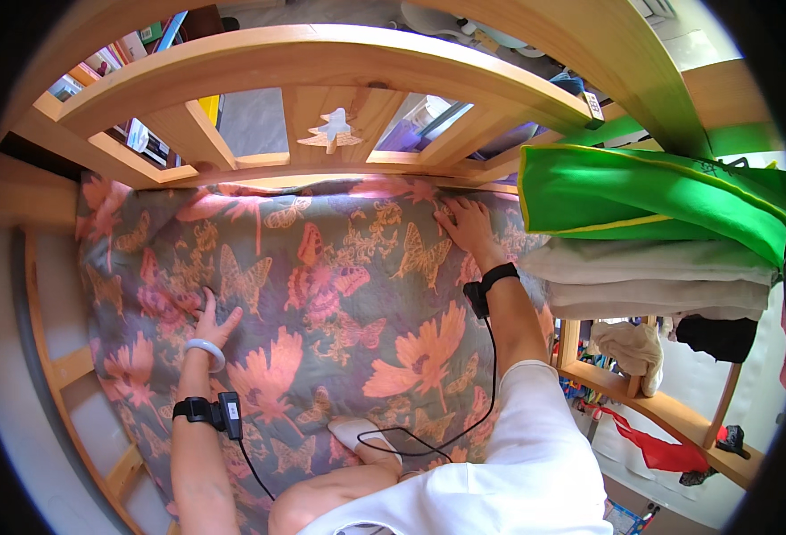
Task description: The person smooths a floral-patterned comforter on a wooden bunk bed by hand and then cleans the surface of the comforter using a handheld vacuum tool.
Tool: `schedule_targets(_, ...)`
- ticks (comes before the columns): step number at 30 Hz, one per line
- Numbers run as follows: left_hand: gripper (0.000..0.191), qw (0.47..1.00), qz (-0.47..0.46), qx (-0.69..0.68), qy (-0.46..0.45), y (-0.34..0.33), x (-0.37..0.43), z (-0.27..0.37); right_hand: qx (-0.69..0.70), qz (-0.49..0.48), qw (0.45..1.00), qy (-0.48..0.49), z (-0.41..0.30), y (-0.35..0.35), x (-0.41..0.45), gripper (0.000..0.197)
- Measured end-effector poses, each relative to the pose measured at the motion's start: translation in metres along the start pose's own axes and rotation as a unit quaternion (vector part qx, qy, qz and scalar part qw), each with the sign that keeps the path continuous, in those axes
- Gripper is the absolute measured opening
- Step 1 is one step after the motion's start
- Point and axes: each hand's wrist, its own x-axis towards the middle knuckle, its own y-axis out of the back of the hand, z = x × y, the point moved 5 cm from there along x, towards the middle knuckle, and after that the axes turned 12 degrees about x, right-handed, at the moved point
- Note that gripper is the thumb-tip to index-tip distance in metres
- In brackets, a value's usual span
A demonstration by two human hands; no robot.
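Note:
A grey bed sheet [339,267] printed with orange flowers and butterflies covers the mattress before me. My left hand [215,328] is on the sheet at the left, thumb and fingers apart, with a pale bangle [205,349] at its wrist. Farther forward on the right, my right hand [468,224] lies palm down on the sheet, close to its far edge by the wooden rail. I see nothing held in either hand. Black straps with small devices circle my left forearm [197,409] and right wrist [500,273].
A wooden bed guardrail [312,60] with a tree-shaped cutout borders the far side. Green cloth [633,194] and folded beige cloth [653,281] hang at the right. A black cable [492,374] loops over the bed near my foot [363,438]. Wooden slats [72,366] line the left.

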Motion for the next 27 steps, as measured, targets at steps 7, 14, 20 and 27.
schedule_targets(7, 0.097, 0.998, 0.033, -0.019, -0.058, 0.011, -0.003, -0.010, -0.091, -0.122, 0.988, 0.015, 0.020, -0.042, 0.020, 0.054)
schedule_targets(14, 0.101, 0.958, 0.222, -0.013, 0.181, 0.033, -0.043, -0.091, 0.160, 0.041, 0.983, 0.084, -0.099, -0.023, 0.034, 0.029)
schedule_targets(20, 0.137, 0.942, 0.076, 0.006, 0.325, 0.036, -0.065, -0.107, 0.382, -0.163, 0.849, 0.326, -0.374, -0.075, 0.052, 0.038)
schedule_targets(27, 0.142, 0.957, 0.045, -0.029, 0.283, 0.050, -0.053, -0.110, 0.278, -0.037, 0.924, 0.261, -0.488, -0.152, 0.114, 0.076)
